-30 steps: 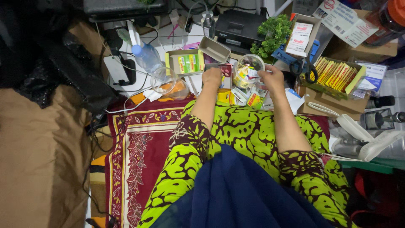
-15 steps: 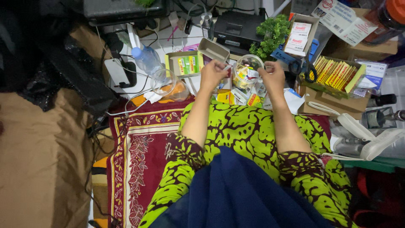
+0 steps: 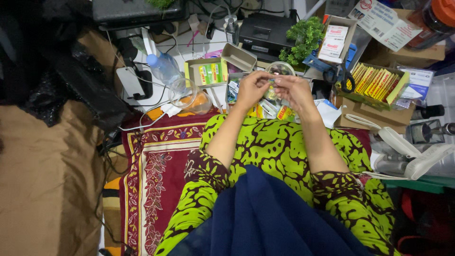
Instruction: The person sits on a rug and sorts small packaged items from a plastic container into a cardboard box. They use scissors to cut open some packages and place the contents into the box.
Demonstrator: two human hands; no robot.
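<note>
Brown cloth-covered bulk [image 3: 45,175]: filled the left side of the view, edge to edge

Patterned rug [image 3: 151,161], dark red with cream floral border: lay on the floor under the person's lap, partly hidden by a lime-green and maroon printed garment [image 3: 279,147] and a navy cloth [image 3: 270,218]

Black printer-like box [image 3: 268,31]: stood at the far edge, behind a small green plant [image 3: 308,34]

Cardboard tray of yellow-and-red flat packets [image 3: 377,81]: sat right of the hands, packets standing on edge in rows, on top of a plain brown carton [image 3: 374,116]

Black-handled scissors [image 3: 339,76]: lay just beside the tray's left end

Plastic water bottle [image 3: 163,66], blue cap: lay tilted at far left of the clutter

Open carton of green-and-yellow packets [image 3: 208,71]: lid flap raised, just left of the hands

Empty clear glass jar [image 3: 185,92]: lay on its side near the rug's top edge

Clear jar [image 3: 280,71] with small packets inside: stood just beyond the fingertips, largely hidden by the hands

Left hand [image 3: 252,87]: raised over the loose yellow packets [image 3: 272,111], fingers curled and pinched toward the right hand

Right hand [image 3: 293,90]: fingers bent, tips meeting those of the left; both pinched a very small item [image 3: 272,81], too small to identify, held in the air between them, in front of the jar and above the loose packets
</note>
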